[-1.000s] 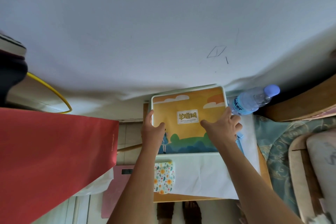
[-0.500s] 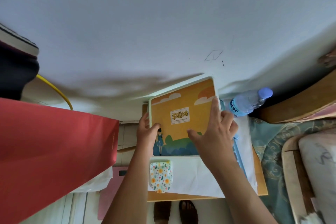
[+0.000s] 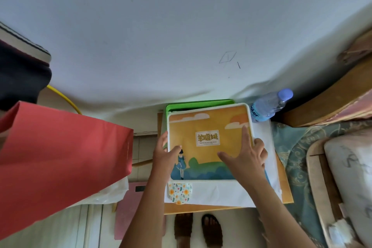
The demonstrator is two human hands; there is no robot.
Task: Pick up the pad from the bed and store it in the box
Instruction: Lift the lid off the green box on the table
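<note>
A: Noticing a change from half a second back: showing now behind the flat rectangular orange-and-blue illustrated pad [image 3: 209,141], a green plastic box rim [image 3: 199,104], hidden a moment ago. Pad sitting more square to the worktop [image 3: 221,206] than before, no longer tilted up at its far edge.

B: Meaning what for the task?

A: Judging it the final step, lowering the pad onto or into the box, not yet released.

B: Hands?

A: Left hand [image 3: 164,156] pinching the pad's left edge, thumb on top. Right hand [image 3: 244,155] lying spread and flat on the right part, fingers wrapping that edge.

B: Orientation?

A: Lying face up over the box, printed sky toward the wall, grass edge toward the person; looking nearly square, long axis running roughly left to right.
</note>
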